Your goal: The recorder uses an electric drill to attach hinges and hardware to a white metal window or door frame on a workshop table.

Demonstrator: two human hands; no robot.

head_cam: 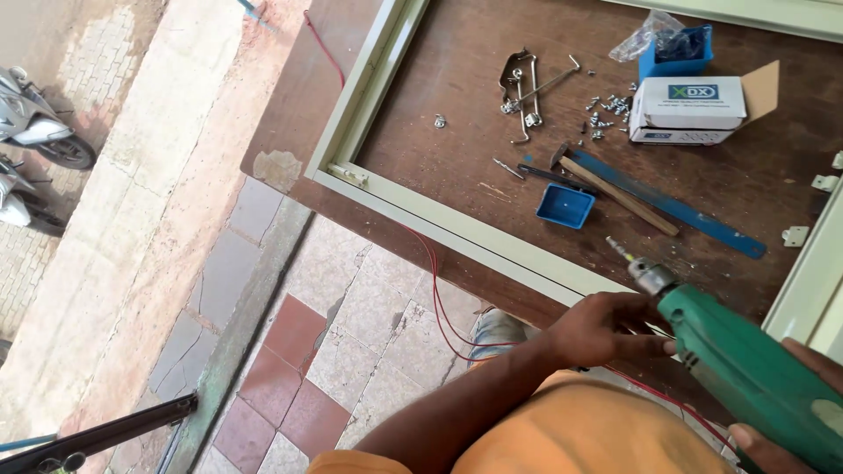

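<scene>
A green electric drill (746, 369) with a short bit points up and left over the brown table (457, 175). My right hand (781, 430) grips the drill's body at the lower right edge of the view. My left hand (606, 329) rests against the drill just behind its metal chuck (648, 276), fingers touching the front of the housing. A pale green metal frame (421, 211) lies on the table, its near rail running just ahead of my left hand.
Inside the frame lie a small blue tray (565, 206), a hammer (615, 189), a blue flat bar (676, 209), loose screws (606, 110), metal hooks (525, 92), a white box (689, 110) and a blue box (674, 54). A red wire (439, 298) hangs off the table. Scooters (35, 123) stand far left.
</scene>
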